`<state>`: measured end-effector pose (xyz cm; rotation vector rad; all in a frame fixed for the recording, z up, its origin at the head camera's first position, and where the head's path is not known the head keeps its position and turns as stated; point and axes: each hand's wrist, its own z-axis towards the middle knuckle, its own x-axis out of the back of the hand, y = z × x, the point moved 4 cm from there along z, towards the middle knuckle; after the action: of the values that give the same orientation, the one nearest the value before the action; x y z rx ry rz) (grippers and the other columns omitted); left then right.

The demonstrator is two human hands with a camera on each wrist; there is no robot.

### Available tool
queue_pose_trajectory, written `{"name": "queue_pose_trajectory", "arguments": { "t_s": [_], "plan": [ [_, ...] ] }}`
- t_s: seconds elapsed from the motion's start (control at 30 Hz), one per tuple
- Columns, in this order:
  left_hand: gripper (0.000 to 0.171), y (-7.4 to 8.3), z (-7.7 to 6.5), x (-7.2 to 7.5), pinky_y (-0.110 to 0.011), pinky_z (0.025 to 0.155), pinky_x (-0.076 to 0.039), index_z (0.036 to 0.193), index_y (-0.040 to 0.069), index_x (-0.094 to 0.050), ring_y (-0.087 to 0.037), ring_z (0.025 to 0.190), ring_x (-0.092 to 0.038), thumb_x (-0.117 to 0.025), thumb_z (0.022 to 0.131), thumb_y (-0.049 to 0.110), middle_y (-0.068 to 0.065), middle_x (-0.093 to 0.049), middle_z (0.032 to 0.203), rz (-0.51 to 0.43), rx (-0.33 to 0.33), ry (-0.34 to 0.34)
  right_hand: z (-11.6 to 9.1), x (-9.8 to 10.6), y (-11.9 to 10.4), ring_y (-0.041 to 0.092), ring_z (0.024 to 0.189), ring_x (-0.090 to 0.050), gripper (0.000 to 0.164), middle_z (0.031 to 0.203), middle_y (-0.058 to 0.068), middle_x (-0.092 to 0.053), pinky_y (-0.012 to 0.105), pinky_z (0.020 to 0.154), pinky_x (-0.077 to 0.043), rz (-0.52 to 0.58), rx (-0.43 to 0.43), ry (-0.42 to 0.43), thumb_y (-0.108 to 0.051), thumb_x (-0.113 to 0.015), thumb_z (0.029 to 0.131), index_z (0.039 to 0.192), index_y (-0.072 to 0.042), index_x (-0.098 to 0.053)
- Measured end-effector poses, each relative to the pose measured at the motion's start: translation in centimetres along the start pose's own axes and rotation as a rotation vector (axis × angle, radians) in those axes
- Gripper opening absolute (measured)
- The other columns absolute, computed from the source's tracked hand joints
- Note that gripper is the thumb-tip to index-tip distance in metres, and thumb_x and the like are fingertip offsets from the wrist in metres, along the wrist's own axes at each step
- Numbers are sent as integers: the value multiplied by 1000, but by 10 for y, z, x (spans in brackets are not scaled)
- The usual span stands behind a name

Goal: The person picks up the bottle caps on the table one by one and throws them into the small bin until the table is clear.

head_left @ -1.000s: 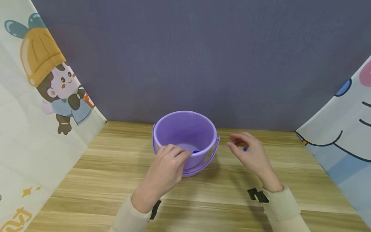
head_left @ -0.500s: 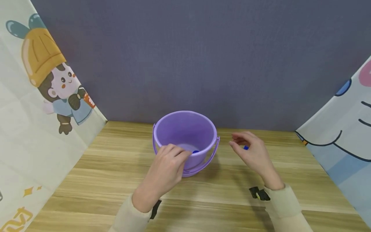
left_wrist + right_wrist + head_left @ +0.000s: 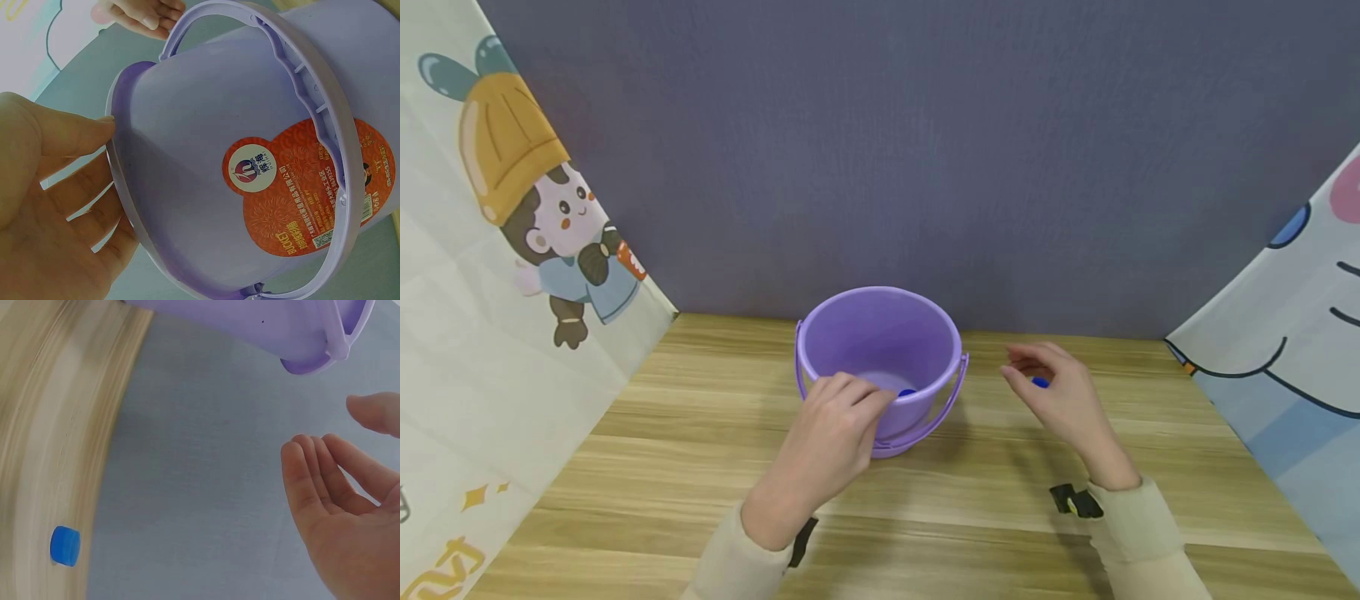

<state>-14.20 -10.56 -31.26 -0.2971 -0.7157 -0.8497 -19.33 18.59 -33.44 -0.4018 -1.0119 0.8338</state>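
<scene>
A purple bucket (image 3: 880,333) stands upright on the wooden table, its handle hanging down in front. My left hand (image 3: 835,437) grips the near rim; the left wrist view shows the thumb on the outside and the fingers reaching past the rim. Low inside the bucket, a small dark blue thing (image 3: 907,392) partly shows; its kind is unclear. To the right of the bucket my right hand (image 3: 1063,400) hovers, thumb and loosely bent fingers apart, holding nothing. Beyond it on the table lies a blue bottle cap (image 3: 65,545), partly hidden by that hand in the head view.
A grey-blue panel (image 3: 910,167) rises behind the table (image 3: 662,442). Printed cloths with cartoon figures stand along the left (image 3: 445,333) and right sides. An orange-red label (image 3: 300,187) is stuck on the bucket's front.
My right hand has drifted slightly to the right, away from the bucket, still with nothing in it. The left hand, the bucket and the blue thing inside stay where they were.
</scene>
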Motion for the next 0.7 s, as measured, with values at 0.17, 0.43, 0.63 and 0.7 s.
{"name": "queue_pose_trajectory", "arguments": {
  "t_s": [0.17, 0.43, 0.63, 0.7],
  "plan": [
    [19, 1, 1, -2, -37, 82, -49, 105, 10, -76, -20, 93, -62, -70, 88, 3, 0, -73, 103, -1, 0, 3, 1, 3, 8, -2, 93, -60, 31, 108, 11, -69, 15, 82, -52, 6, -9, 6, -13, -73, 94, 120, 4, -69],
    [20, 2, 1, -2, -37, 81, -49, 105, 10, -76, -20, 93, -62, -70, 88, 3, 1, -73, 103, 0, -3, 8, 2, 4, 16, -5, 92, -60, 30, 109, 15, -69, 16, 83, -53, 21, -9, 33, -11, -73, 93, 118, 5, -69],
    [21, 2, 1, -1, -37, 82, -49, 106, 11, -76, -20, 93, -62, -70, 87, 3, 1, -73, 104, 9, -1, 1, 2, 7, 23, -7, 95, -59, 33, 113, 15, -68, 16, 86, -51, 10, -27, 13, -15, -71, 96, 123, 4, -67],
    [22, 2, 1, -1, -37, 82, -49, 107, 11, -76, -20, 94, -62, -71, 87, 3, 1, -73, 104, 10, 0, -1, 2, 9, 26, -8, 96, -58, 35, 114, 16, -67, 15, 87, -50, 6, -36, 9, -17, -70, 97, 124, 4, -67]
  ]
}}
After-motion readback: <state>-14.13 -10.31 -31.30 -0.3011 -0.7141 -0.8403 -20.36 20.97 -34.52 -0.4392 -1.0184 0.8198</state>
